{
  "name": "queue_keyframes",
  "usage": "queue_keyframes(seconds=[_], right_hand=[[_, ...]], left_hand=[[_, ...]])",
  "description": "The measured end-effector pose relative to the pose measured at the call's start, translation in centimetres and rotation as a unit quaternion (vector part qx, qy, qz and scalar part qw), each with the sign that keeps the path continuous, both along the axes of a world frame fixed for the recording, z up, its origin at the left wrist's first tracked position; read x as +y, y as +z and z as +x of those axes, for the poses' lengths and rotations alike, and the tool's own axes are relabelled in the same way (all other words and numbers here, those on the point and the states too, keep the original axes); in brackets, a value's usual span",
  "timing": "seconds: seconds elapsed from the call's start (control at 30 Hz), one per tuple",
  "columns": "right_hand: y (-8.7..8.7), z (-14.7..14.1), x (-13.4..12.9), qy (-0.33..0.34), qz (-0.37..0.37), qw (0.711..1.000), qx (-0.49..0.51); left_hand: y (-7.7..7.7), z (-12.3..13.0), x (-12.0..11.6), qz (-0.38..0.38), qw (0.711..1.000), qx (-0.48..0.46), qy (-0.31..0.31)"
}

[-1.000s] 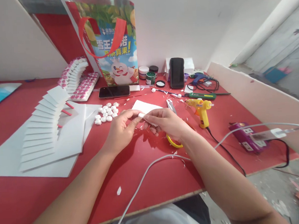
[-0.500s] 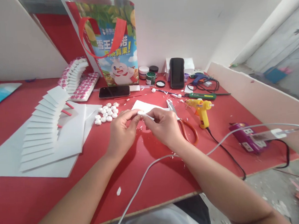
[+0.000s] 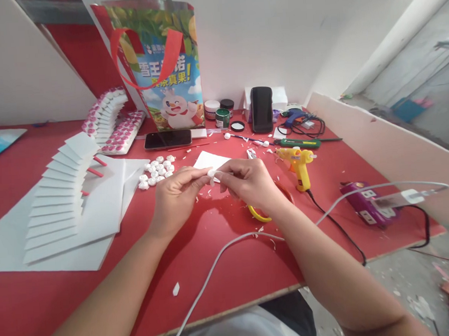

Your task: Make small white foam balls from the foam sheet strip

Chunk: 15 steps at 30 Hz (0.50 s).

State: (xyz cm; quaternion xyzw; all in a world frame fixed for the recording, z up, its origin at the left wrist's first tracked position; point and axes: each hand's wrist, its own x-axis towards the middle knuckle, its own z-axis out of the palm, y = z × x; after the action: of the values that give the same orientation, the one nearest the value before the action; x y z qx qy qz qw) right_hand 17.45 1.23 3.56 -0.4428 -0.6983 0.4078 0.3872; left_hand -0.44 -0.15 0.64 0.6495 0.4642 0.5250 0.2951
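Between the fingertips of both hands is a small white rolled piece (image 3: 211, 173), much like the white rosettes nearby. My left hand (image 3: 177, 195) pinches it from the left, and my right hand (image 3: 248, 182) pinches it from the right. A short strip end hangs below it. Just left of my left hand lies a cluster of small white rosettes (image 3: 157, 170). Behind the fingers rests a white sheet (image 3: 212, 159). Scissors with orange and yellow handles (image 3: 260, 215) lie partly hidden under my right hand and wrist.
A yellow glue gun (image 3: 301, 166) and a purple box (image 3: 369, 203) are on the right. A white cable (image 3: 228, 245) crosses in front of me. Fanned white pieces (image 3: 53, 207) lie left. A carrier bag (image 3: 174, 70), paint jars (image 3: 222, 118) and a phone (image 3: 168, 139) stand or lie behind.
The strip that stuck out toward my right hand no longer shows; the piece looks rounder, with an end hanging down. The scissors' yellow handle has come into view. The view has shifted slightly.
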Motion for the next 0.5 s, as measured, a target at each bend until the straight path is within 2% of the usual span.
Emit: queue_keyframes(seconds=[0.07,0.13,0.2,0.3,0.4,0.5], right_hand=[[0.3,0.3,0.2,0.040,-0.055,0.997,0.037],[0.4,0.4,0.4,0.051,-0.073,0.995,0.043],[0.3,0.3,0.4,0.046,-0.076,0.996,0.032],[-0.1,0.0,0.4,0.028,-0.065,0.997,0.003],[-0.8,-0.4,0.2,-0.002,0.014,0.998,-0.066],[-1.5,-0.8,-0.1,-0.036,0.147,0.971,-0.186]], left_hand=[[0.2,-0.6,0.3,-0.079,0.996,-0.034,-0.039],[0.4,-0.9,0.5,-0.125,0.989,-0.044,-0.070],[0.5,-1.1,0.7,-0.137,0.986,-0.041,-0.089],[0.6,-1.0,0.7,-0.107,0.989,-0.020,-0.096],[0.6,-0.6,0.4,-0.070,0.994,0.011,-0.081],[0.2,0.0,0.1,-0.048,0.997,0.024,-0.051]])
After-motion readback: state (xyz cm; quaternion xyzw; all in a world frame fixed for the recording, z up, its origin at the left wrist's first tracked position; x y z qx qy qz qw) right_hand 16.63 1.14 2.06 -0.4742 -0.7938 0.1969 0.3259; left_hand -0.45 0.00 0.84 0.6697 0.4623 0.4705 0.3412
